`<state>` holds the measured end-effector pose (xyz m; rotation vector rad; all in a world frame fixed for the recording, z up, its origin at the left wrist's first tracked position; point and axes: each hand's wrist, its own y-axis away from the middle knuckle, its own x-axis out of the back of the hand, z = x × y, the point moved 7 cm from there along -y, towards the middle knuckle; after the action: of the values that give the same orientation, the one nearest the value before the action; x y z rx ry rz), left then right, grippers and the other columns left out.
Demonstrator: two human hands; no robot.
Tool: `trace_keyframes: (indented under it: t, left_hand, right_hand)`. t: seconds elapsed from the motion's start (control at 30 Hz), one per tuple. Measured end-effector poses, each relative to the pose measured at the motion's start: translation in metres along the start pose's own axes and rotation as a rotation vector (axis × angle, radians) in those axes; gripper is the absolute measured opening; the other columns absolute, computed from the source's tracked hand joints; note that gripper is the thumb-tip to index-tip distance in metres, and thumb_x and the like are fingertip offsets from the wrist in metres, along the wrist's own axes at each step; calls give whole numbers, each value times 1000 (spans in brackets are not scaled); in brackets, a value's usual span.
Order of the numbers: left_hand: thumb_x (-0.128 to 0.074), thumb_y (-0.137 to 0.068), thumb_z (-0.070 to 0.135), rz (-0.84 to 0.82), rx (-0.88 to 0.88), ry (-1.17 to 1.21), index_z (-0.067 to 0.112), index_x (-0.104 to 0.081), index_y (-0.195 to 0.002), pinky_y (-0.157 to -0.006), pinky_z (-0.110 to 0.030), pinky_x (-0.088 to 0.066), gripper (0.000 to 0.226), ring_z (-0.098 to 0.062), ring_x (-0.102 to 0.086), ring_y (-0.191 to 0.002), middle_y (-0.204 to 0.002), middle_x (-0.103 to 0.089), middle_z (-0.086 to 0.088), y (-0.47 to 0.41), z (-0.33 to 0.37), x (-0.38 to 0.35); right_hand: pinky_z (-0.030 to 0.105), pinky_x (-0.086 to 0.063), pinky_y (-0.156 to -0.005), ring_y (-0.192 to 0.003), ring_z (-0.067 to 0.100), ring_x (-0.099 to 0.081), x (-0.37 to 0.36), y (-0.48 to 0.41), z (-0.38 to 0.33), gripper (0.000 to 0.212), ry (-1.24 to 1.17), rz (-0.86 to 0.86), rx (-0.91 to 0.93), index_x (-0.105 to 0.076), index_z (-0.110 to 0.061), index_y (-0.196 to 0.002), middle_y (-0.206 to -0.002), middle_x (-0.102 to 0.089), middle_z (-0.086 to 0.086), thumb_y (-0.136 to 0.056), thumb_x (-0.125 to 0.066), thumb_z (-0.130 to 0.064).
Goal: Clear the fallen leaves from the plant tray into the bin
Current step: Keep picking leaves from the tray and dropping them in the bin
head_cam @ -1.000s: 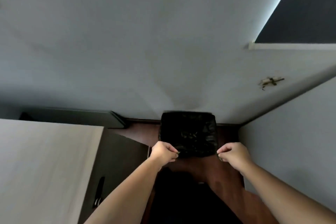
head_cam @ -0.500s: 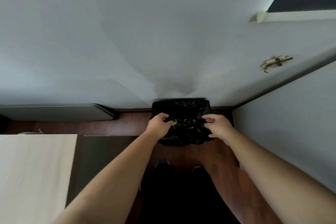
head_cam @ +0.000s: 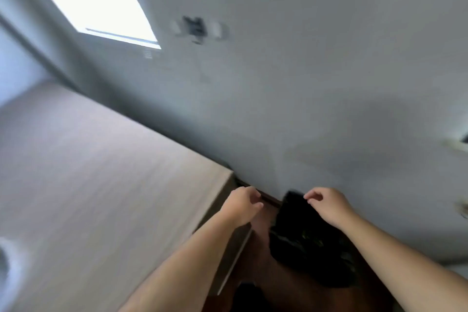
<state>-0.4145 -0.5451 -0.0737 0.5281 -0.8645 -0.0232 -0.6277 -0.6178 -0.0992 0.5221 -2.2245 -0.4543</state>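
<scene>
Both hands empty: left hand [head_cam: 241, 206] loosely curled w/ nothing in it, right hand [head_cam: 326, 204] same, hovering above the bin [head_cam: 301, 238], which sits on the floor by the wall; greenish bits inside look like leaves. Plant tray not in view. Prob. next: check fingers for stuck bits over the bin before heading to the counter [head_cam: 101, 185].

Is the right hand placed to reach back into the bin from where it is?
Probably yes. The right hand hovers empty over the far edge of the black-lined bin, whose mouth lies open beneath the forearm, with nothing between them. The view is blurred, though.
</scene>
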Motion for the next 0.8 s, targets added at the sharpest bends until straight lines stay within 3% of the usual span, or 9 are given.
trace_keyframes:
  t: [0.1, 0.23, 0.37, 0.53, 0.7, 0.8]
  left_hand:
    - [-58, -85, 24, 225, 105, 114, 16, -66, -105, -88, -29, -50, 23, -23, -63, -101, -108, -70, -6, 54, -52, 73]
    - [-58, -86, 28, 495, 283, 199, 18, -69, -98, -76, -24, -48, 19, -17, -65, -90, -99, -72, -3, 148, -141, 144]
    - [-58, -84, 27, 654, 496, 279, 20, -70, -94, -81, -25, -50, 18, -17, -65, -92, -98, -73, -2, 255, -238, 167]
    - [-58, -82, 26, 729, 661, 326, 20, -68, -94, -87, -31, -52, 17, -20, -63, -96, -102, -71, -2, 365, -340, 162]
    - [-56, -86, 21, 678, 705, 196, 10, -59, -120, -102, -25, -35, 36, -23, -48, -120, -128, -54, -10, 434, -427, 159]
    - [-54, -88, 19, 639, 704, 131, 11, -45, -136, -109, -22, -20, 50, -22, -33, -133, -142, -40, -8, 459, -473, 158]
  right_hand:
    - [23, -43, -76, -89, 21, -65, -35, 10, -103, 19, 41, -58, 210, -68, -25, -78, -83, -70, 2, -81, -58, -9]
    - [24, -46, -73, -82, 18, -65, -111, 54, -220, 14, 140, -199, 491, -70, -24, -79, -84, -73, 1, -82, -62, -13]
    - [22, -46, -59, -75, 16, -64, -203, 121, -301, 17, 232, -366, 707, -67, -30, -75, -82, -70, 1, -83, -62, -15]
    - [24, -49, -59, -70, 19, -64, -314, 204, -364, 18, 337, -499, 905, -69, -27, -73, -73, -67, -1, -80, -63, -11]
    - [29, -52, -75, -84, 19, -67, -413, 262, -396, 21, 486, -554, 1015, -72, -23, -87, -88, -73, 1, -79, -57, -11]
    - [27, -47, -86, -102, 17, -62, -463, 292, -406, 27, 622, -545, 1155, -67, -24, -106, -112, -68, -5, -82, -57, -18]
